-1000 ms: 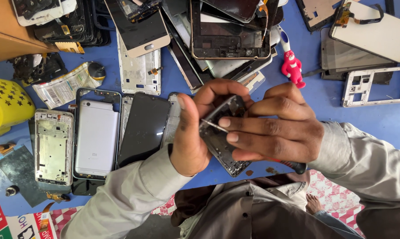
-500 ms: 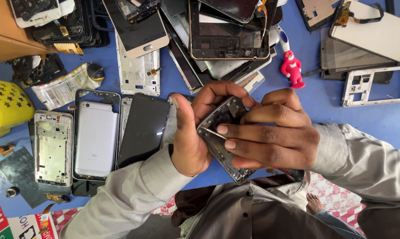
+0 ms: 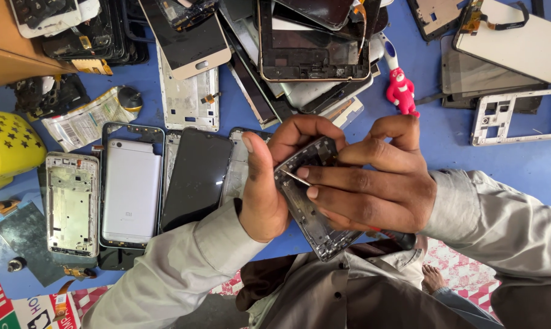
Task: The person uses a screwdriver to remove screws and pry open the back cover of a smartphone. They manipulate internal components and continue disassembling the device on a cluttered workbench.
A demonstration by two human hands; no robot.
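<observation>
My left hand (image 3: 269, 189) grips the dark phone frame (image 3: 309, 198) tilted above the blue tabletop (image 3: 446, 137) while my right hand (image 3: 373, 183) pinches a thin metal tool (image 3: 296, 178) against it, and a slip could gouge the frame or jab my thumb.

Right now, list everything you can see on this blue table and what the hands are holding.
Grey metal phone frame: one, held in both hands.
Thin metal tool: one, silver, tip on the frame.
White-backed phone: one, left of the black glass screen panel.
Bare silver midframe: one, far left.
Yellow star-patterned plastic object: one, left edge.
Red toy figure: one, upper centre.
Piled dark screens and frames: several, top.
White rectangular empty frame: one, right.
Blue table.
Left hand: grips the frame.
Right hand: holds the tool.
</observation>
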